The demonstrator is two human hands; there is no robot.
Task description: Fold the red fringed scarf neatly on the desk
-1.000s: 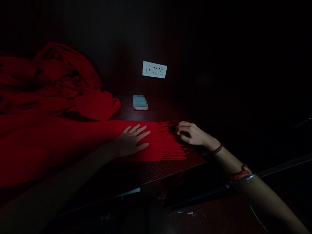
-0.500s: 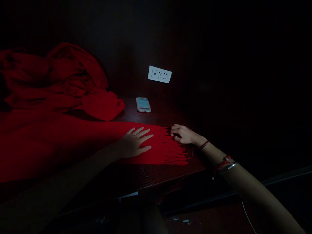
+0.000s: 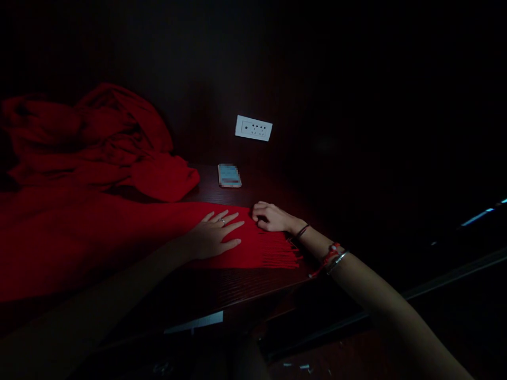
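Fingers [image 3: 230, 228] of the left hand [image 3: 209, 238] are spread, palm down on the red scarf [image 3: 158, 227], gripping nothing. Right-hand fingers are curled over the scarf's upper edge, beside the fringe [image 3: 279, 252]; whether they pinch cloth cannot be determined. Beyond the left fingertips lies a phone [image 3: 229, 176]; farther beyond, a white wall socket [image 3: 253, 128]. Bunched red cloth [image 3: 114, 140] lies leftward of them.

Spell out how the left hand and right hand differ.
The left hand has its fingers spread flat; the right hand has its fingers curled. The left hand wears a ring; none shows on the right hand. Both are at the red cloth.
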